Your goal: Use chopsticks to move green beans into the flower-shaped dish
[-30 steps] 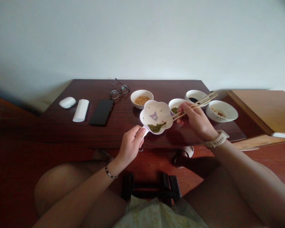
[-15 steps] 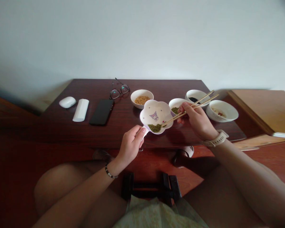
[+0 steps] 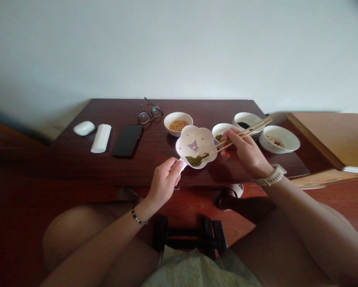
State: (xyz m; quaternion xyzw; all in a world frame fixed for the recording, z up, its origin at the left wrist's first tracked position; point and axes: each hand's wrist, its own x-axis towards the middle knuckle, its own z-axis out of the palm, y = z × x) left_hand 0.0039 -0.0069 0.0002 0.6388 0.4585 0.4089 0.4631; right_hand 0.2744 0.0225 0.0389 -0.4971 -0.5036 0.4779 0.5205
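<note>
My left hand (image 3: 165, 179) is closed round the short handle of a white flower-shaped bowl (image 3: 204, 140) with a purple cartoon figure inside. The bowl tilts toward me, and small green beans (image 3: 194, 160) lie heaped at its near side. A pair of wooden chopsticks (image 3: 250, 129) is gripped in my right hand (image 3: 244, 151), their tips apart among the beans. Partly hidden behind that hand, a white bowl (image 3: 217, 130) holds more green beans.
On the dark table (image 3: 155, 159) stand a bowl of yellow beans (image 3: 179, 126), a bowl of black beans (image 3: 243, 124) and a larger bowl (image 3: 289, 145). Glasses (image 3: 150, 115), a black phone (image 3: 127, 140), a white case (image 3: 101, 138) and a white rounded object (image 3: 84, 128) lie left.
The chopstick tips have spread apart over the beans in the flower-shaped bowl, and their back ends have come closer together. Both hands have stayed nearly in place.
</note>
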